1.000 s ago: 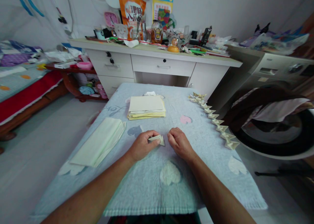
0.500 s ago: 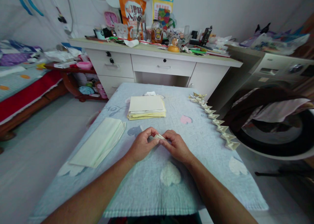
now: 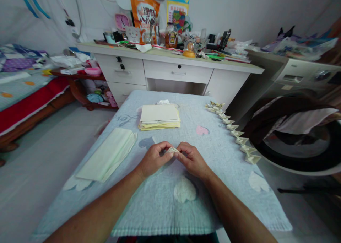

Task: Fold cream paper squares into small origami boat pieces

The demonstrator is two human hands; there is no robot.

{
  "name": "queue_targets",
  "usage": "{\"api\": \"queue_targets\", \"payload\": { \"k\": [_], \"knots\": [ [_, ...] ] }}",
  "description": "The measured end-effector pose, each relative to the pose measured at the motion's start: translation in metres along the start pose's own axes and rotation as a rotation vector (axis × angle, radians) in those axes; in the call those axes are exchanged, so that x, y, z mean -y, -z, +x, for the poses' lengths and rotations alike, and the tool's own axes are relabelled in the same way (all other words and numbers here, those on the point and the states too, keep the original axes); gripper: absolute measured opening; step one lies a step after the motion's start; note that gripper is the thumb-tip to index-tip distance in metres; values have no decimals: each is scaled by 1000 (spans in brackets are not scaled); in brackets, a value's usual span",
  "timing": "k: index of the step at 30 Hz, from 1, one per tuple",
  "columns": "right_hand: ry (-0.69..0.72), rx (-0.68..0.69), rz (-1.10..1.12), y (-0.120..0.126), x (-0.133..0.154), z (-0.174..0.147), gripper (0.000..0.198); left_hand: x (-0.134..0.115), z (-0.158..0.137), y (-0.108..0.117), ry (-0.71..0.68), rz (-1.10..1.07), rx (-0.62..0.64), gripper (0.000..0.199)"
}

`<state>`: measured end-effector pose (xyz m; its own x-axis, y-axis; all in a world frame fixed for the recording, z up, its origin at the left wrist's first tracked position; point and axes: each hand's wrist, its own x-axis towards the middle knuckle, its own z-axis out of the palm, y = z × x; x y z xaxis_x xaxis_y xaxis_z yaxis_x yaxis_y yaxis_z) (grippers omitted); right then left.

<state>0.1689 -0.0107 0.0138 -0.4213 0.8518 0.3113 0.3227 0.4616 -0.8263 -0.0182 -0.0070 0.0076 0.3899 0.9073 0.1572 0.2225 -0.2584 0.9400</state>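
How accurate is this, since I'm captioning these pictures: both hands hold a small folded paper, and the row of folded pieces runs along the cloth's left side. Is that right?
Not quite: the head view shows the row of folded pieces along the right side of the cloth. The rest stands: the left hand and right hand both hold the small folded paper.
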Motion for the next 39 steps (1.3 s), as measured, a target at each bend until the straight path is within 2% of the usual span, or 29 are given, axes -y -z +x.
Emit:
{"api": "queue_targets", "payload": {
  "k": [9, 19, 25, 28, 30, 34, 36, 39],
  "knots": [
    [-10, 34, -49, 3, 0, -1, 32, -5, 0, -1, 14, 108, -53, 21],
    [-23, 50, 41, -1, 1, 0, 34, -1, 0, 0, 2, 44, 3, 21],
    [-58, 3, 79, 1, -1, -1, 31, 0, -2, -4, 11, -1, 0, 20],
    [-112, -17, 105, 2, -2, -2, 29, -3, -5, -6, -51, 50, -93, 38],
    [-156, -25, 142, 2, -3, -2, 28, -6, -7, -7, -113, 160, -146, 46],
    [-206, -28, 225, 0, -3, -2, 31, -13, -8, -10, -237, 374, -134, 23],
    [-195, -16, 252, 0, -2, -2, 32, -13, -7, -10, -250, 394, -134, 12],
    [-166, 7, 291, 1, 0, -3, 32, -11, -5, -9, -211, 354, -163, 9]
  ]
}}
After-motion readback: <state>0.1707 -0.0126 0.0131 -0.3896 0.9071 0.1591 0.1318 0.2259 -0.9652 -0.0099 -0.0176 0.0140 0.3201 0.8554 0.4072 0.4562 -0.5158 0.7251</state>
